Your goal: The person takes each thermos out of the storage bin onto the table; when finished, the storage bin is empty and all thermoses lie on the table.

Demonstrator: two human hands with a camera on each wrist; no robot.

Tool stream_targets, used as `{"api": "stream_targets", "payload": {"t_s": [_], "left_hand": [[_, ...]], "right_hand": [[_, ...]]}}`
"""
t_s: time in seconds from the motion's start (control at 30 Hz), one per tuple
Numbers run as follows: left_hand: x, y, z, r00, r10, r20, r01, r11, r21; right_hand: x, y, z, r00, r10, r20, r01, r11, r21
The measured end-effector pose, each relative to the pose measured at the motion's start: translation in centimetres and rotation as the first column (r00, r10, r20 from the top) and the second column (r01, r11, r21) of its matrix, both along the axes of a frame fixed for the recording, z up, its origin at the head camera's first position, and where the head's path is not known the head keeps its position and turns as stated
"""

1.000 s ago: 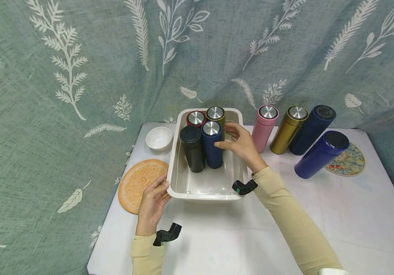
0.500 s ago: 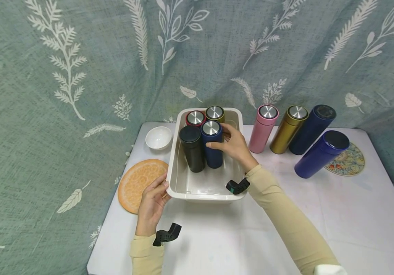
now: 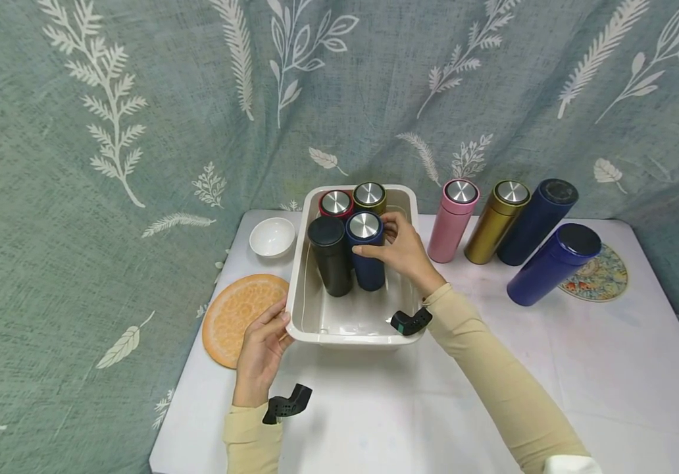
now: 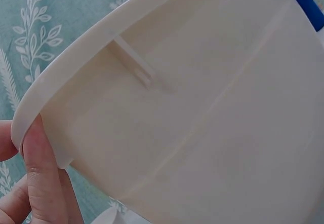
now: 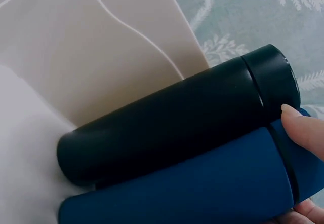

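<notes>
A white plastic tub [image 3: 354, 340] holds several thermos bottles standing upright. My left hand [image 3: 261, 352] grips the tub's near left corner; in the left wrist view its fingers [image 4: 40, 178] curl over the rim [image 4: 30, 107]. Inside the tub, my right hand [image 3: 406, 253] holds a navy blue thermos [image 3: 368, 266] with a silver-topped lid, thumb and fingers on either side of its upper part. The right wrist view shows the thumb [image 5: 304, 130] at the lid of that blue thermos [image 5: 182, 193]. Beside it stands a black thermos [image 3: 335, 263]. A red thermos [image 3: 336, 203] and an olive-gold thermos [image 3: 370, 194] are behind.
Right of the tub stand a pink thermos [image 3: 452, 227], a gold thermos [image 3: 493, 230], a dark navy thermos [image 3: 531, 227] and a glossy blue thermos [image 3: 547, 273]. A patterned round mat [image 3: 603, 280] lies there. On the left are a white bowl [image 3: 272, 237] and an orange round mat [image 3: 235, 316].
My right hand has shifted left and taken hold of the navy blue thermos. Its lid now sits slightly nearer me in the head view. My left hand stays at the tub's corner.
</notes>
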State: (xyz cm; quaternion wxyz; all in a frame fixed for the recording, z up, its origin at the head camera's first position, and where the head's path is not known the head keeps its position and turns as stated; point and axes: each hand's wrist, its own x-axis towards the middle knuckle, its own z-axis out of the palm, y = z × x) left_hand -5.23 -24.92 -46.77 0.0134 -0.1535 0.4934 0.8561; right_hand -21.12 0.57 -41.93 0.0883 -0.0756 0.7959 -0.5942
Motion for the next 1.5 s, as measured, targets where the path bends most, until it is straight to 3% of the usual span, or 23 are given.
{"api": "stream_targets", "payload": {"t_s": [0.37,0.73,1.0,1.23,1.5], "left_hand": [[-0.1,0.0,0.1,1.0,-0.006,-0.006,0.006,1.0,0.003],[-0.1,0.1,0.0,1.0,-0.004,-0.002,0.004,1.0,-0.005],[0.0,0.1,0.0,1.0,-0.001,0.005,0.001,1.0,-0.006],[0.0,0.1,0.0,1.0,0.004,0.011,-0.004,1.0,-0.01],[0.1,0.1,0.0,1.0,0.005,0.012,-0.005,1.0,-0.027]], "right_hand": [[0.1,0.5,0.3,0.998,0.038,-0.041,-0.038,0.999,0.009],[0.5,0.9,0.8,0.997,0.08,-0.021,-0.08,0.996,0.035],[0.9,1.4,1.0,0.985,0.148,-0.094,-0.144,0.988,0.051],[1.3,1.8,1.0,0.985,0.098,-0.14,-0.087,0.993,0.083],[1.3,2.4,0.8,0.99,0.08,-0.117,-0.081,0.997,-0.006]]}}
